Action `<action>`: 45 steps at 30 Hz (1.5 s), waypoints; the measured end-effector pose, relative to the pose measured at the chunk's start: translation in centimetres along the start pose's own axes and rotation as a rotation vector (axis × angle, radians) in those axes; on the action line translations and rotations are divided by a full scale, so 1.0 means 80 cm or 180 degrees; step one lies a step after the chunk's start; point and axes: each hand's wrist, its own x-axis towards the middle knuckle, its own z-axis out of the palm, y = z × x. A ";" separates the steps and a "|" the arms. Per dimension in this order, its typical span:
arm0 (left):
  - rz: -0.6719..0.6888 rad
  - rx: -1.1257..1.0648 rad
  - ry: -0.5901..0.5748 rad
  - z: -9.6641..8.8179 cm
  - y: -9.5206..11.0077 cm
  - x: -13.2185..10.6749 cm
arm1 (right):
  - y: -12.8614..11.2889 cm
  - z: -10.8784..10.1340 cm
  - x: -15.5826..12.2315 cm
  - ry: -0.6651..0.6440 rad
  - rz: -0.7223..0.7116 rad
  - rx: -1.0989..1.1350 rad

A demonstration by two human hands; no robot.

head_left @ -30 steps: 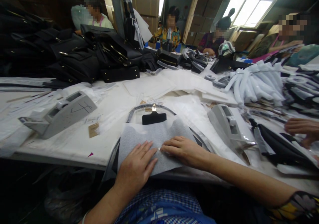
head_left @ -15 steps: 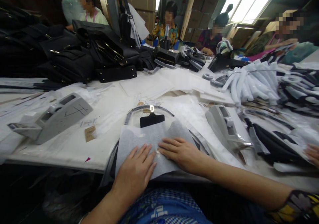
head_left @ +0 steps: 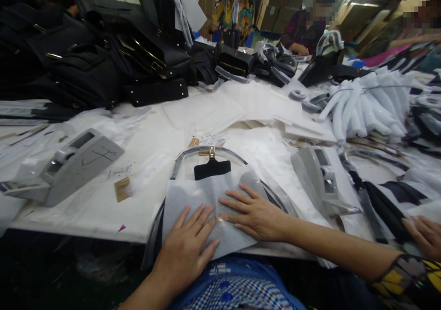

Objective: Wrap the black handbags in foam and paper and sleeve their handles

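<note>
Here, the left hand point(head_left: 188, 245) lay palm-down on the pale sheet point(head_left: 196, 195), fingers extended forward. The right hand point(head_left: 260, 216) rested flat on it crosswise, fingers fanned leftward. Hands were apart, fingertips near each other. Sheet lay at the worktop's point(head_left: 93, 209) near edge, on the near side of the black tab point(head_left: 212, 168) and wrapped handle point(head_left: 177, 163).

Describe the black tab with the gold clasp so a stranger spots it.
On the white table, find the pale sheet under the left hand and right hand. At its far edge, framed by the arched handle, is the black tab. Its upside-down T shape and gold clasp set it apart from the handle.
</note>
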 end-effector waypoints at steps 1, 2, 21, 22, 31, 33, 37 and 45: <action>-0.0047 -0.0064 0.0030 -0.001 0.001 0.001 | -0.001 -0.001 0.001 -0.0018 0.0012 0.0021; -0.0081 -0.0120 0.0055 -0.001 0.001 0.003 | -0.001 -0.002 0.002 -0.0041 0.0027 0.0033; 0.0320 -0.0255 0.0329 0.004 -0.008 -0.012 | -0.001 0.010 -0.006 0.0105 -0.0267 -0.0122; 0.0275 -0.0281 0.0308 0.004 -0.008 -0.011 | -0.001 0.010 -0.006 0.0109 -0.0278 -0.0093; 0.0135 -0.0395 0.0241 0.004 -0.006 -0.009 | -0.004 0.007 -0.004 -0.0015 -0.0185 0.0026; 0.0109 -0.0443 0.0257 0.004 -0.005 -0.009 | -0.004 0.006 -0.004 -0.0032 -0.0199 0.0014; 0.0054 -0.0469 0.0134 0.003 -0.005 -0.006 | -0.005 0.007 -0.003 -0.0017 -0.0150 0.0000; 0.0090 -0.0340 -0.0137 -0.001 -0.008 -0.005 | -0.017 0.001 -0.004 -0.0130 -0.0013 -0.0046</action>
